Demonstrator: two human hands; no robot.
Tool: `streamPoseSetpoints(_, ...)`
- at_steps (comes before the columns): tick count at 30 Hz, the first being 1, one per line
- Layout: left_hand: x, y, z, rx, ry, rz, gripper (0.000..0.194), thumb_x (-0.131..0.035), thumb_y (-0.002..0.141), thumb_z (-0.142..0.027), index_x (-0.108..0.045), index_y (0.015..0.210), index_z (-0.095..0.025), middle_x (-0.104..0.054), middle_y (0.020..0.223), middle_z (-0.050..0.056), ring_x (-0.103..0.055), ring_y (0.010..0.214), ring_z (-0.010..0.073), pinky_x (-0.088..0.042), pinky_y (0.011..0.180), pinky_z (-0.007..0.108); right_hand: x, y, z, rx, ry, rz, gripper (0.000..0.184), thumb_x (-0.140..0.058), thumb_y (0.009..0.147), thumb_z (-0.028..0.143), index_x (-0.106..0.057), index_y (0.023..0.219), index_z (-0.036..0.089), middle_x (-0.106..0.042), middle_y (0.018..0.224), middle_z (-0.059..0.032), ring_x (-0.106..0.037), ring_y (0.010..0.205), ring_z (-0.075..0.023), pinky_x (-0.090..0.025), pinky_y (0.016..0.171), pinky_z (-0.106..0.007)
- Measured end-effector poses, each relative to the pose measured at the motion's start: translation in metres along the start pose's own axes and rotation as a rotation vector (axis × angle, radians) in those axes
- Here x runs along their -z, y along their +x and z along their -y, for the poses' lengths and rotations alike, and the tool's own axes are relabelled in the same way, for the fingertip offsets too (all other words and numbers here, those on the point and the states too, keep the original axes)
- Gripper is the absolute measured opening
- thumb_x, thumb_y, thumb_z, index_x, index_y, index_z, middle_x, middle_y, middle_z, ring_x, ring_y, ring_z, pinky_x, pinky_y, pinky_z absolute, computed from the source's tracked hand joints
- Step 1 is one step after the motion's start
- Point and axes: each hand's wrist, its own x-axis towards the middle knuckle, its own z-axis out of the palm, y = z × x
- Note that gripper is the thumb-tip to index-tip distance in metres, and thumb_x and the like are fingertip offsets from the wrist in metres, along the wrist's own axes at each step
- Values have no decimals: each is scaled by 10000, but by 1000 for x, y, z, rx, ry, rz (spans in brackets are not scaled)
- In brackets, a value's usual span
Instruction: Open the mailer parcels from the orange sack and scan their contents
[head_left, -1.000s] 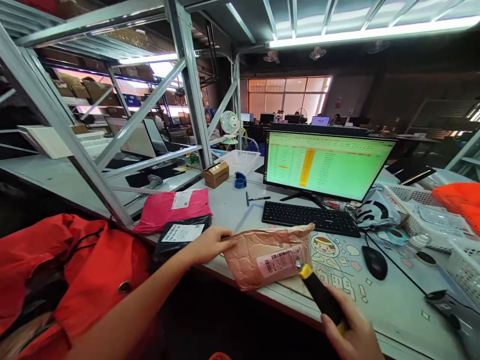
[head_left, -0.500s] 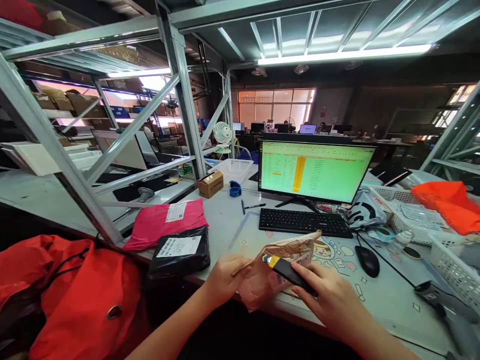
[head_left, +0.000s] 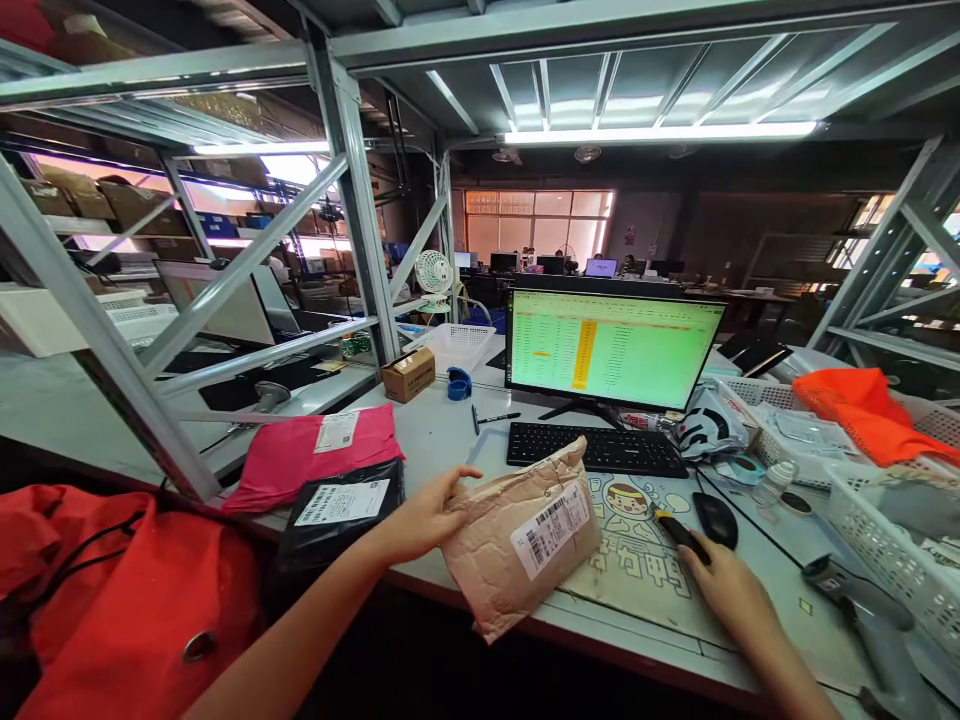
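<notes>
Swung away from the brown parcel (head_left: 510, 555), the right hand (head_left: 729, 582) grips a cutter (head_left: 681, 534) near the mouse (head_left: 715, 518), while the left hand (head_left: 424, 517) pinches the parcel's upper-left corner over the front edge of the desk (head_left: 431, 435).

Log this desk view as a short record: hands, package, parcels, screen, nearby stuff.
left hand: holds brown package by its left upper edge
right hand: holds black-and-yellow cutter over printed desk mat
package pose: tilted, label facing camera
package opened: cannot tell
parcels, left side: black parcel in front of pink parcel
monitor: on, table with orange column
near right hand: mouse, scanner
</notes>
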Motion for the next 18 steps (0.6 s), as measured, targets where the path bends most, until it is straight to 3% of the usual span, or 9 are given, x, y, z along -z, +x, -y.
streamPoseSetpoints(2, 5, 10, -15, 10, 103, 99, 597, -594, 774, -212, -544, 1368, -175, -727, 1134, 63, -670, 981, 234, -511, 847, 298, -5, -11, 38, 106, -3, -183, 569, -369, 942, 492, -694, 1211, 111, -689, 1148, -204, -645, 1067, -393, -540, 871, -557)
streamPoseSetpoints(5, 3, 26, -40, -21, 308, 193, 294, -580, 839, -313, -720, 1054, -169, -755, 1021, 68, -668, 891, 237, -485, 763, 275, 17, -31, 114, 464, 218, -392, 405, -453, 974, 427, -679, 1166, 150, -666, 1197, -176, -617, 1138, -335, -525, 974, -542)
streamPoseSetpoints(7, -3, 36, -52, -78, 354, 240, 321, -521, 907, -417, -737, 864, -182, -744, 825, 48, -630, 715, 203, -432, 627, 260, 38, -46, 167, 721, 343, -318, 294, -499, 981, 299, -647, 1219, 212, -635, 1282, -130, -557, 1254, -287, -507, 1037, -487)
streamPoseSetpoints(10, -14, 44, -62, -247, 349, 303, 383, -461, 955, -433, -724, 806, -197, -719, 739, 31, -575, 627, 172, -383, 572, 254, 58, -65, 225, 879, 386, -278, 349, -499, 957, 192, -599, 1292, 191, -628, 1316, -122, -519, 1290, -297, -481, 1050, -497)
streamPoseSetpoints(13, -24, 42, -64, -378, 373, 295, 384, -407, 988, -373, -711, 832, -196, -726, 777, 46, -586, 660, 174, -399, 616, 263, 58, -71, 244, 870, 360, -329, 448, -478, 938, 161, -536, 1382, 174, -631, 1337, -116, -508, 1289, -318, -409, 1071, -527)
streamPoseSetpoints(16, -35, 37, -60, -467, 413, 262, 383, -360, 1006, -337, -689, 872, -193, -728, 830, 61, -601, 717, 177, -414, 670, 267, 49, -70, 240, 832, 346, -385, 483, -472, 921, 141, -515, 1401, 160, -615, 1362, -123, -478, 1310, -328, -344, 1077, -526)
streamPoseSetpoints(18, -42, 35, -56, -500, 468, 248, 386, -346, 1004, -334, -659, 825, -194, -701, 797, 55, -581, 703, 170, -412, 676, 264, 46, -67, 234, 824, 378, -357, 421, -491, 920, 147, -558, 1336, 152, -629, 1297, -137, -492, 1258, -329, -364, 1043, -511)
